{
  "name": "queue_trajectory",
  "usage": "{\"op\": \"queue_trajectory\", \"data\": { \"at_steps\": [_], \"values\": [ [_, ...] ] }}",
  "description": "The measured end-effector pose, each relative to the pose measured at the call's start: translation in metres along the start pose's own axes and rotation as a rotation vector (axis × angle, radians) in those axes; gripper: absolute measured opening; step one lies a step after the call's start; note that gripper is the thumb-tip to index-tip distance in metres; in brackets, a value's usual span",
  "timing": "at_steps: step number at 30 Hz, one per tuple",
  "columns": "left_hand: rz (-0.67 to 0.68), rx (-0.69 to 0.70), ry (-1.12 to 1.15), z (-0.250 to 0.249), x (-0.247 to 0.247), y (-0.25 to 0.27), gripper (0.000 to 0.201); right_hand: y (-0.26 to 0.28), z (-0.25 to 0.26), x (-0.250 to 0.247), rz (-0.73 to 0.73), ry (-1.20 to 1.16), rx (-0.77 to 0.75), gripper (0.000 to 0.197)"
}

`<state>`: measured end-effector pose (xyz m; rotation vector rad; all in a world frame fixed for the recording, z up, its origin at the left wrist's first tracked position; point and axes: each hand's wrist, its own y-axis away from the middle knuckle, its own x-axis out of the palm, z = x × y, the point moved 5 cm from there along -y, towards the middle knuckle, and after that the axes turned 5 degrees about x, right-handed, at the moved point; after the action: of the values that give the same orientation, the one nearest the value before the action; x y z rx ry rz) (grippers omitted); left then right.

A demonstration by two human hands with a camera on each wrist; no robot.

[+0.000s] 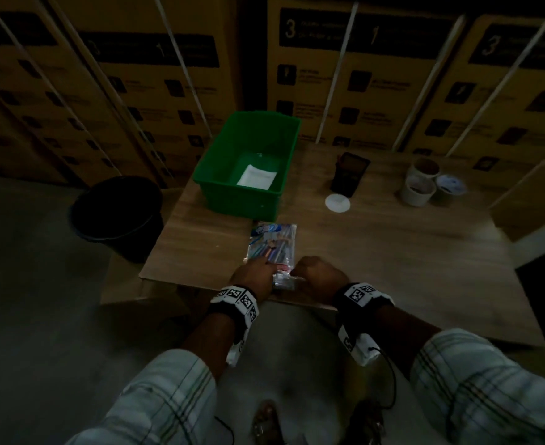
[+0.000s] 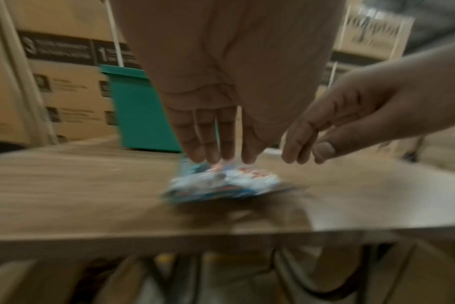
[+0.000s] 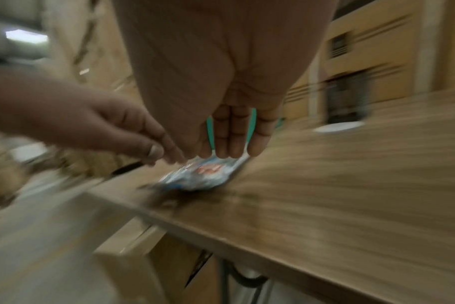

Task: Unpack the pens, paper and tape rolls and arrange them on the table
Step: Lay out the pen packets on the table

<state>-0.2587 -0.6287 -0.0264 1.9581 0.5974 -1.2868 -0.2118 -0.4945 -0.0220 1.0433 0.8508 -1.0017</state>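
Note:
A clear plastic pack of pens (image 1: 272, 245) lies flat on the wooden table (image 1: 393, 252), just in front of the green bin (image 1: 242, 200). A white sheet of paper (image 1: 256, 176) lies inside the bin. My left hand (image 1: 255, 273) reaches onto the pack's near left part, its straight fingers (image 2: 210, 152) touching the wrapper (image 2: 226, 183). My right hand (image 1: 316, 274) sits at the pack's near right corner. Its fingertips (image 3: 229, 152) touch the pack (image 3: 205, 172), which is blurred. Nothing is gripped in either hand. No tape rolls are visible.
The table's front edge runs right under my wrists. A black bucket (image 1: 117, 213) stands on the floor at the left. At the back right are a black box (image 1: 350, 175), a white lid (image 1: 337, 203) and paper cups (image 1: 420, 189). Stacked cardboard boxes (image 1: 361, 75) wall the far side.

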Motion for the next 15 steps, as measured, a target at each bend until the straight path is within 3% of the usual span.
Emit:
{"op": "queue_trajectory", "data": {
  "at_steps": [7,15],
  "values": [
    [0.017,0.101,0.059,-0.099,0.000,-0.024,0.033,0.091,-0.079,-0.021,-0.028,-0.005,0.195,0.036],
    [0.024,0.336,0.110,-0.298,0.030,-0.039,0.030,0.259,-0.200,-0.016,-0.104,-0.061,0.434,0.038]
  ]
}}
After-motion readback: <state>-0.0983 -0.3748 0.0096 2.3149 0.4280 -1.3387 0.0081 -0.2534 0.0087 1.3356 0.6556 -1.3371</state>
